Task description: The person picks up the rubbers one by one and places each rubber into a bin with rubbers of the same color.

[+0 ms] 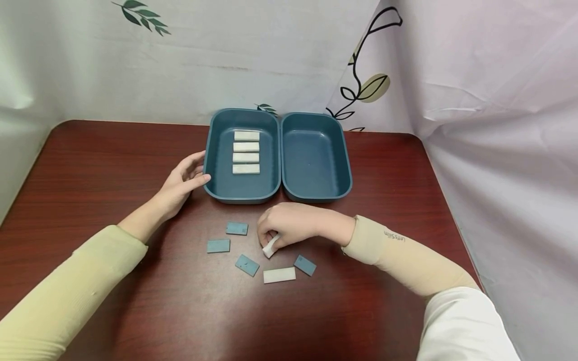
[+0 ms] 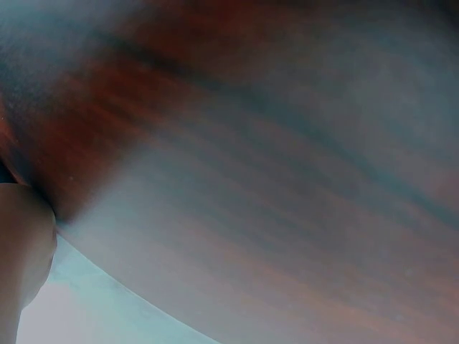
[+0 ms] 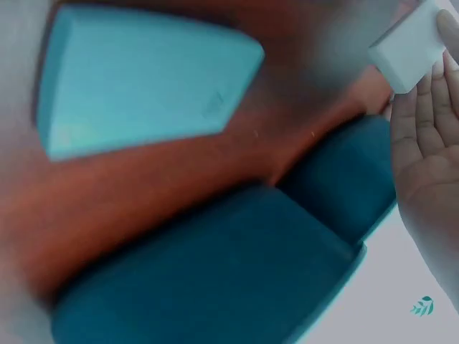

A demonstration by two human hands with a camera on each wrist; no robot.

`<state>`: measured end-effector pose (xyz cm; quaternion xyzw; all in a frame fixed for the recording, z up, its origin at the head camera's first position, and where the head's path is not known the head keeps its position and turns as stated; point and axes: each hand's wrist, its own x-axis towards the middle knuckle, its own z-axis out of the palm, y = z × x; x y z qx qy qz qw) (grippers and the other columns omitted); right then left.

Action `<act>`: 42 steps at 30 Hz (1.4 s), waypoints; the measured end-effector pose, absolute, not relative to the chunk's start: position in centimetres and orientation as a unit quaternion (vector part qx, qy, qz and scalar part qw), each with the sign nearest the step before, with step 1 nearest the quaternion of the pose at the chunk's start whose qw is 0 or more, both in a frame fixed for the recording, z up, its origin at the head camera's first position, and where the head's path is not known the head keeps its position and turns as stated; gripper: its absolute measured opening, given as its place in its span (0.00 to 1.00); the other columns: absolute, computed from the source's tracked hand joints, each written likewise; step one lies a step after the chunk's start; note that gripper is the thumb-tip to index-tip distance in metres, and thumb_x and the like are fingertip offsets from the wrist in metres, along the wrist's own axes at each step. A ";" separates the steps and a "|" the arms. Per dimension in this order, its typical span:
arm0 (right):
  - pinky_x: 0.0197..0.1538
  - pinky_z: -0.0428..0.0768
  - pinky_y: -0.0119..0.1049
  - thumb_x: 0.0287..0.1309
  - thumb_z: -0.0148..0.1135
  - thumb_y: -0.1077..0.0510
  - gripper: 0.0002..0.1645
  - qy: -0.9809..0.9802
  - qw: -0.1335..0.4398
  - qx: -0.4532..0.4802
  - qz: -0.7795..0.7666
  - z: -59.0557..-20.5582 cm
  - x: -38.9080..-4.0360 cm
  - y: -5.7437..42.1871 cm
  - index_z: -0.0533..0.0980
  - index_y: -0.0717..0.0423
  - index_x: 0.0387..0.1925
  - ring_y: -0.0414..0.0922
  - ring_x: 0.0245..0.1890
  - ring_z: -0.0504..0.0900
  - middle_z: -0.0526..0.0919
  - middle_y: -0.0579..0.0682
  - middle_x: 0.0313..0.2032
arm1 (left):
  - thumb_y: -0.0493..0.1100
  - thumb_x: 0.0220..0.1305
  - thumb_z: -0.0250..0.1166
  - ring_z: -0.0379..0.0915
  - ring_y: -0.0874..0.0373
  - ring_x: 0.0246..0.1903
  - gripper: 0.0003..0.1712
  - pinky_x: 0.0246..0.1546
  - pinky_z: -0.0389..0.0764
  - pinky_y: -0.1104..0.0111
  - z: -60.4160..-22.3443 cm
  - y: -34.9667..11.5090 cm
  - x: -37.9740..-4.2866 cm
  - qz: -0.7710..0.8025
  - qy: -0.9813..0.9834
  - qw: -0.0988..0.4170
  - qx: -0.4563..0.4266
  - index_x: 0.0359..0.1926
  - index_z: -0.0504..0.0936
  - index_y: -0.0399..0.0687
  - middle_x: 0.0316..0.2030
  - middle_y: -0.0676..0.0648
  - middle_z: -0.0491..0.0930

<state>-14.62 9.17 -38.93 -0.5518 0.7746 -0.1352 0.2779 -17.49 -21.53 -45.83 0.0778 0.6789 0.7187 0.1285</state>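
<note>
A white block (image 1: 279,275) lay flat on the reddish-brown worktop (image 1: 356,316), four blue tiles (image 1: 247,265) scattered near it, as a person's right hand (image 1: 291,224) held a second white block (image 1: 270,247) pinched between thumb and fingers. Farther back, the left hand (image 1: 178,184) rested at the side of a blue tray (image 1: 244,189), thumb tip at the rim and fingers loosely extended against the outer wall. Inside, four white pieces (image 1: 246,157) sat in a column; a matching tray (image 1: 311,163) stood alongside, backed by a white cloth (image 1: 280,55) printed with leaves.
</note>
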 end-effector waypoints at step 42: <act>0.48 0.83 0.30 0.65 0.76 0.56 0.06 0.842 0.203 -0.467 -0.178 -32.9 -24.1 4.9 0.89 0.53 0.41 0.41 0.39 0.86 0.91 0.48 0.40 | 0.36 0.79 0.60 0.66 0.66 0.65 0.39 0.63 0.71 0.83 -45.7 -21.6 -17.5 0.713 0.684 0.132 0.078 0.84 0.55 0.44 0.76 0.45 0.61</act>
